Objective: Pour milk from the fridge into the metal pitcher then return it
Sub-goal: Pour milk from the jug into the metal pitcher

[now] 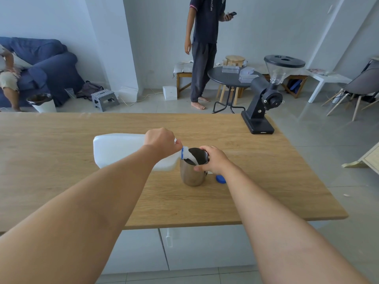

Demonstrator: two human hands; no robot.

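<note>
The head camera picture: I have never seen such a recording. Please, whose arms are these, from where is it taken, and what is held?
There is no machine. A person wears one camera on the head, looking down at their own arms. The left hand grips a white plastic milk jug, tipped so milk runs into the shiny metal pitcher. The right hand holds that pitcher at its rim. It stands on a light wooden table. A round blue cap lies beside it; a black coffee grinder stands farther back.

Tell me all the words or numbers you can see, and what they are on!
None can be read.
Coffee grinder: small pale mark on its base, too small to read.
Milk jug: no label shows.
Metal pitcher: no writing shows.
Blue cap: plain.
</note>
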